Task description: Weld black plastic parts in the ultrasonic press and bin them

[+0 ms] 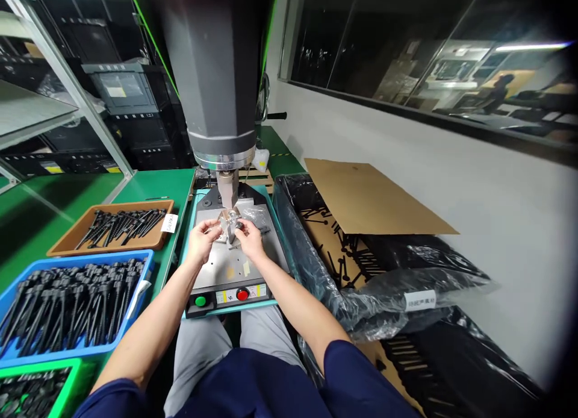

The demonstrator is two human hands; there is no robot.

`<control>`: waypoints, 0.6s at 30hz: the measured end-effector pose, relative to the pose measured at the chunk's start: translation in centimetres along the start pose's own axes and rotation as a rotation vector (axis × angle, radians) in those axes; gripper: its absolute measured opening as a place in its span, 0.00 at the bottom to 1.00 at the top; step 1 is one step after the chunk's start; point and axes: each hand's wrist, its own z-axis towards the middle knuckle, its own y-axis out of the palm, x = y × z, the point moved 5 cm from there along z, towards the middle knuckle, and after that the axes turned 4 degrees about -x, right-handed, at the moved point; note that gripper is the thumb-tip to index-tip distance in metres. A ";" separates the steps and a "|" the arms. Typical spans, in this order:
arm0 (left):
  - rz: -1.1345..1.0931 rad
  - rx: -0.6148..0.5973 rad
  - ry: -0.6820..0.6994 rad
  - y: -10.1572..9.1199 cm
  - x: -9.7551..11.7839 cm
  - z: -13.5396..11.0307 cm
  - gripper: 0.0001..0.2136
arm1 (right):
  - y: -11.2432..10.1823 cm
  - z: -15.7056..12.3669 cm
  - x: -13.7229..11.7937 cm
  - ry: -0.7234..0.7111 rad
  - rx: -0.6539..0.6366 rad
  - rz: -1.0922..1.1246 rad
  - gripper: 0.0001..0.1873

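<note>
A metal fixture (231, 232) stands on the press's grey base plate (217, 270), right below the press tip (228, 192). At its left side is my left hand (202, 243), thumb and fingertips drawn together; whatever is between them is too small to make out. From the right, my right hand (250, 240) pinches a small black part (239, 224) against the fixture. How that part sits in the fixture is partly hidden by my fingers. A piece of clear plastic (253, 215) lies on the plate just behind my right hand.
A green button (200, 300) and a red button (242, 294) are on the press's front. To the left stand an orange tray (58, 249), a blue bin (90, 258) of black screw-like parts and a green bin (67, 394). At right, plastic-lined boxes lie under a cardboard sheet (374, 198).
</note>
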 end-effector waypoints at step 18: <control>-0.003 -0.002 0.028 -1.2 1.4 2.2 0.27 | 1.5 5.4 -1.7 0.034 -0.082 -0.144 0.18</control>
